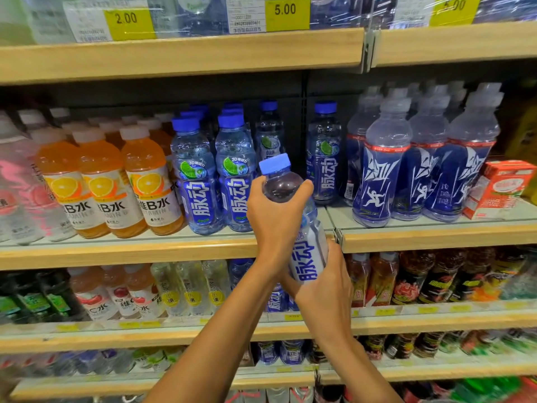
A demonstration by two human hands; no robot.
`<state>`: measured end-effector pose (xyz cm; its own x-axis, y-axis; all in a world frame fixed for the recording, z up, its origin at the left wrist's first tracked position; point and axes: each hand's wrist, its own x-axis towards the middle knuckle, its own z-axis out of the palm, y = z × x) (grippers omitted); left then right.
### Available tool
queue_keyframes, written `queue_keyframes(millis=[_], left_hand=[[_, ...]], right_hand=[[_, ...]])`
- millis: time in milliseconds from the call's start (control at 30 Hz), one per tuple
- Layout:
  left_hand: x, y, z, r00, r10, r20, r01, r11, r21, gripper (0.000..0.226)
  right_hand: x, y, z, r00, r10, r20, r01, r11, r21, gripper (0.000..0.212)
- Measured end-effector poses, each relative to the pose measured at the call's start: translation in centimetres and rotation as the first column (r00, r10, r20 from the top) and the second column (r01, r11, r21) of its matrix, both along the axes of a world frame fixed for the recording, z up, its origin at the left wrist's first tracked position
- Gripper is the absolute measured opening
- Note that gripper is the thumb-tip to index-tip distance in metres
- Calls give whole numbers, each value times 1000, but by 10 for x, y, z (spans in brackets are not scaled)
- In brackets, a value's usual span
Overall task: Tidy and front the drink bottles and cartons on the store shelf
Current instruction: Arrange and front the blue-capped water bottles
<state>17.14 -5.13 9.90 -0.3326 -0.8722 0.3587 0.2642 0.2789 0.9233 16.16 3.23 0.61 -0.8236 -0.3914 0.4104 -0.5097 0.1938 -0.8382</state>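
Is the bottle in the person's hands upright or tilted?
Tilted: the bottle is off the shelf, its cap leaning left, the left hand gripping its shoulder, the right hand its lower part.

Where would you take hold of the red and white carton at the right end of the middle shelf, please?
Probably across the upper end of the carton, from the front right: it sits tilted, its left side is crowded by a dark blue bottle, and the front and right look free.

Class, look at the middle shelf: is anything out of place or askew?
Yes. A red carton sits askew at the right end beside the dark blue bottles, the only carton there. A gap breaks the front row of lime-label bottles.
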Motion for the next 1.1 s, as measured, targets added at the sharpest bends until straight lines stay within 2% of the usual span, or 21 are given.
queue_keyframes(millis=[67, 133, 167, 233, 333, 433, 500, 533, 633, 700, 767, 867, 1000, 1033, 1067, 1100], left_hand=[[2, -5, 3, 995, -79, -56, 79, 997, 1, 23], [5, -12, 7, 977, -194, -87, 193, 981, -25, 17], [7, -16, 9, 962, -257, -97, 256, 966, -20, 16], [11, -24, 13, 915, -384, -124, 393, 918, 58, 25], [13, -33, 16, 754, -620, -218, 656, 733, 183, 45], [13, -35, 17, 512, -786, -347, 858, 485, 169, 56], [12, -36, 15, 382, -839, -388, 924, 353, 147, 58], [11, -38, 14, 334, -855, -397, 943, 303, 141, 57], [10, -42, 11, 260, -885, -386, 965, 222, 140, 60], [9, -46, 7, 279, -900, -335, 960, 250, 129, 69], [12, -50, 4, 343, -906, -248, 939, 324, 113, 73], [17, -57, 1, 495, -865, -81, 868, 487, 100, 58], [16, -53, -10, 748, -660, 69, 656, 751, 71, 33], [15, -52, -14, 810, -578, 102, 579, 815, 15, 26], [16, -52, -19, 863, -479, 159, 497, 861, -103, 22], [16, -54, -26, 901, -359, 244, 419, 866, -272, 20]], right_hand=[[-5, 5, 3, 988, 136, 73, -132, 989, -64, 79], [-16, 12, 5, 937, 312, 158, -285, 943, -171, 74], [-24, 16, 6, 900, 392, 193, -354, 913, -204, 74], [-34, 23, 13, 765, 567, 306, -507, 823, -256, 83], [-42, 27, 18, 531, 702, 474, -655, 695, -295, 102], [-39, 29, 26, 385, 763, 519, -704, 606, -370, 102], [-37, 26, 32, 365, 787, 498, -714, 580, -393, 101], [-34, 23, 36, 386, 796, 467, -726, 574, -378, 96], [-24, 17, 42, 501, 781, 373, -728, 613, -308, 58], [-20, 16, 42, 570, 750, 336, -696, 658, -287, 42], [-16, 17, 41, 670, 683, 290, -642, 730, -235, 40], [-17, 16, 38, 867, 460, 192, -449, 888, -101, 55], [-31, 13, 37, 971, 230, 66, -226, 972, -64, 65], [-34, 12, 37, 981, 189, 41, -186, 980, -73, 65], [-39, 11, 38, 989, 150, 18, -148, 985, -89, 65], [-43, 10, 39, 993, 114, 2, -113, 988, -108, 66]])
